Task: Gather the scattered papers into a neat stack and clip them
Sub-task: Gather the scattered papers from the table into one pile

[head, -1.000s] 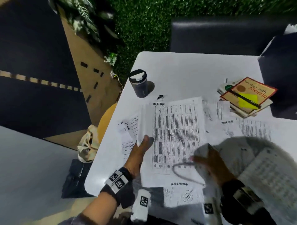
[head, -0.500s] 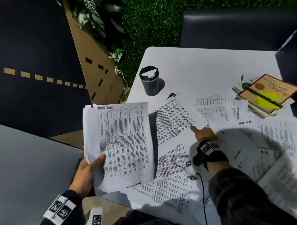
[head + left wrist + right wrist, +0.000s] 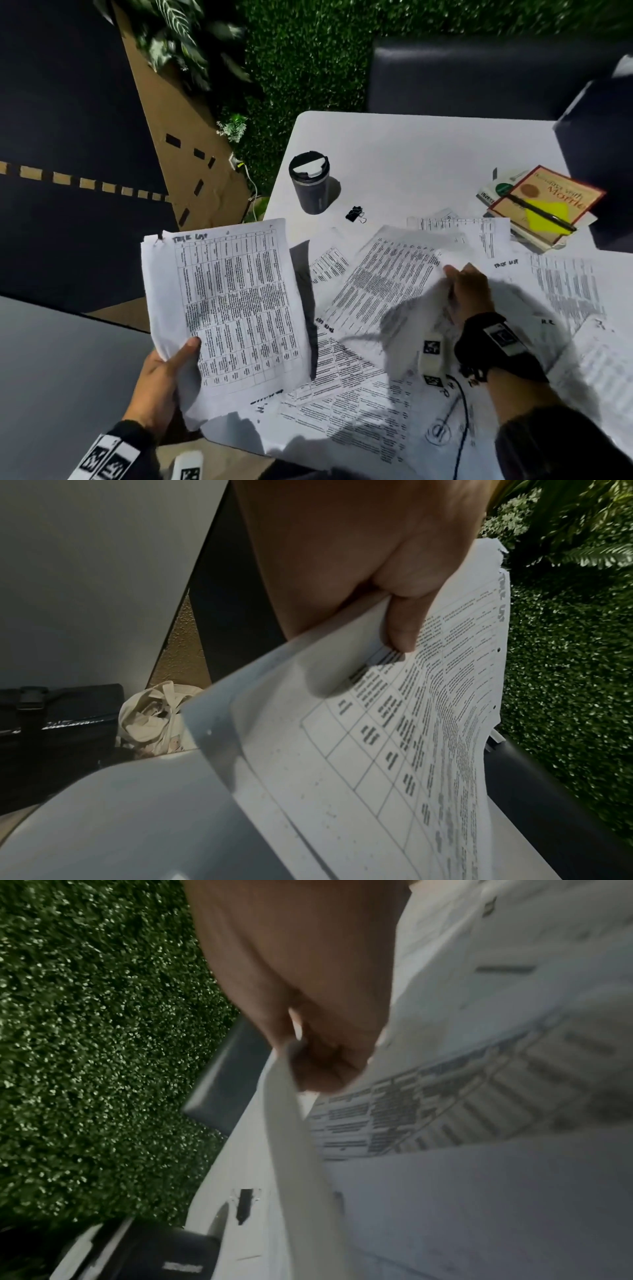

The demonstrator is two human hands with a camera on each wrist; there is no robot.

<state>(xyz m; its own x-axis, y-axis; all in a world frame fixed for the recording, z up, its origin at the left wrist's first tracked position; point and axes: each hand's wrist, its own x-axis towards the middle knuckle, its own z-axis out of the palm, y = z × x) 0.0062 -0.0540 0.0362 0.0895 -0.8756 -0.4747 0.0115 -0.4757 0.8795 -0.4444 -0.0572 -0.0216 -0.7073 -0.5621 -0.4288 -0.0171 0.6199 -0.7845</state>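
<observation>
Head view, table (image 3: 428, 154): white top, rounded near-left corner, standing before a green hedge wall; most of its near half lies under printed sheets.
Loose papers (image 3: 370, 404): printed table sheets spread flat and overlapping across the table, from the near edge to the books.
Held stack (image 3: 226, 308): several sheets headed with a handwritten title, lifted clear of the table at its left edge and tilted toward the camera; top-left corner ragged.
Left hand (image 3: 161, 383): grips the stack's lower-left corner, thumb pressed on the printed face, fingers hidden behind the sheets; the left wrist view (image 3: 359, 561) shows the thumb flat on the page.
Right hand (image 3: 469, 294): over the middle of the table, fingers curled together, pinching the edge of one sheet (image 3: 411, 318) that bends upward off the pile; blurred.
Books (image 3: 537, 205): small pile at the far right, a yellow note and a black pen (image 3: 541, 214) on the top cover.
Cup (image 3: 310, 183): dark lidded travel cup, upright, near the table's left edge.
Binder clip (image 3: 354, 214): black, lying on bare table just right of the cup, apart from the papers.
</observation>
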